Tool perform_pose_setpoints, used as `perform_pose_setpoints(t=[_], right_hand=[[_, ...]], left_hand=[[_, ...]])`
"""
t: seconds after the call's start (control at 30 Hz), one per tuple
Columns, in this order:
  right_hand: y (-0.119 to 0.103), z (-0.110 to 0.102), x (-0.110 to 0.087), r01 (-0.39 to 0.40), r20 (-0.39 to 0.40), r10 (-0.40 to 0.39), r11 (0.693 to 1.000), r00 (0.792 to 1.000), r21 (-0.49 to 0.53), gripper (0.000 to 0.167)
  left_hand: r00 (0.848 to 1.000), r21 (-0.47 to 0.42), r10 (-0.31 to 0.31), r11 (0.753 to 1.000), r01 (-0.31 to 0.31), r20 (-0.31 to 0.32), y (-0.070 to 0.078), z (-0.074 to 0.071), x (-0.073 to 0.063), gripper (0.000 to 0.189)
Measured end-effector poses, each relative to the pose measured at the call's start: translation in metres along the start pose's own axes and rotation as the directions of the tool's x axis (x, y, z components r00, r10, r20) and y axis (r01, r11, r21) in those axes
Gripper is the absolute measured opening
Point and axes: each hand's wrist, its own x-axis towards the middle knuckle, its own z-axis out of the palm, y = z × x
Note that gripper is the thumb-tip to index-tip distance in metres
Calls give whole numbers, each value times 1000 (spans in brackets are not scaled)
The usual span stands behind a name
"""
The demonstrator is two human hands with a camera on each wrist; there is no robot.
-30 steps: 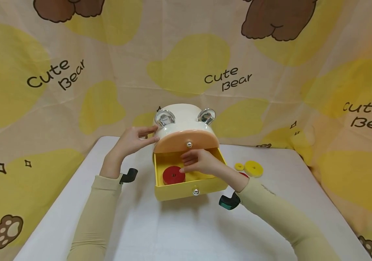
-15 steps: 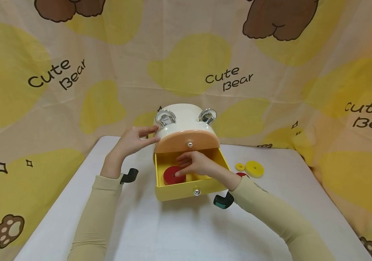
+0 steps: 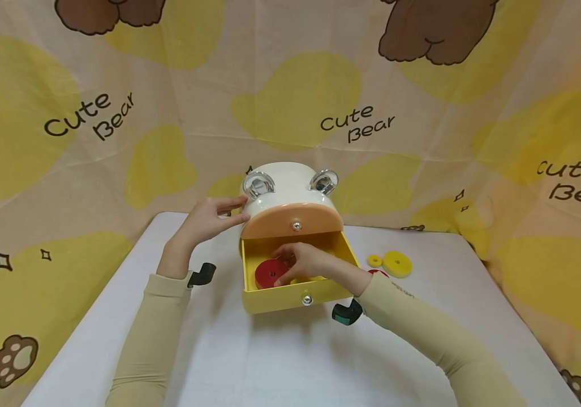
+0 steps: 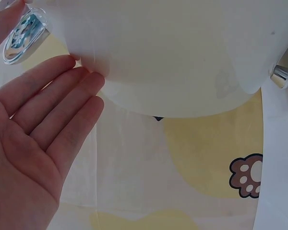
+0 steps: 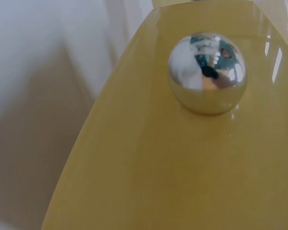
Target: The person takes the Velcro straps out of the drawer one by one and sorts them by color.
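A white cabinet shaped like an animal's head stands on the table, its yellow lower drawer pulled out. Inside that drawer, toward its left side, lies a red disc with a small centre hole. My right hand reaches in and grips the disc's right edge, thumb at the front and fingers behind. My left hand touches the cabinet's left side near a silver ear; in the left wrist view its fingers are nearly straight. The right wrist view shows the drawer's silver knob but no hand.
To the right of the drawer lie a large yellow disc and a small yellow disc. A red piece beside them is mostly hidden by my right arm. Above the open drawer sits an orange drawer front. A printed cloth hangs behind the table.
My right hand has shifted slightly left and lower in the drawer, and its thumb and fingers have closed on the red disc's edge. The left hand has stayed at the cabinet's side.
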Motion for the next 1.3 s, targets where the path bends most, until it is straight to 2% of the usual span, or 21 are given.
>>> perform_pose_setpoints(t=[0.33, 0.63, 0.9, 1.3], right_hand=[[1, 1, 0, 47, 18, -46, 997, 999, -65, 58], [3, 4, 1, 103, 0, -104, 981, 995, -162, 57], [3, 2, -5, 111, -35, -117, 983, 993, -148, 57], [4, -10, -15, 87, -81, -91, 995, 993, -53, 63]], left_hand=[[1000, 3, 0, 1000, 0, -4, 1, 0, 0, 59], [1000, 12, 8, 1000, -8, -6, 1, 0, 0, 58], [1000, 4, 9, 1000, -9, 0, -1, 2, 0, 59], [1000, 12, 8, 1000, -8, 2, 0, 1, 0, 59]])
